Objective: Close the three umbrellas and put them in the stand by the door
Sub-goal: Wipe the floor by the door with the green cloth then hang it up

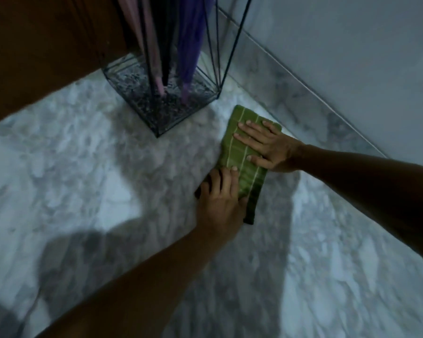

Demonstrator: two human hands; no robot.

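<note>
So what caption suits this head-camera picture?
Both hands, left and right, press a folded green towel flat beside the umbrella stand.

Umbrellas (156,45) in stand (161,103): upper lengths and handles cut off by top edge, only folded lower canopies and tips visible; the dark one between the pink and purple is hard to separate from shadow. Stand's wire top also out of frame. Cloth (244,152) partly covered by right hand (266,147) and left hand (220,198); left fingertips on its near edge, whether the thumb goes beneath cannot be told; whole frame soft with blur.
</note>
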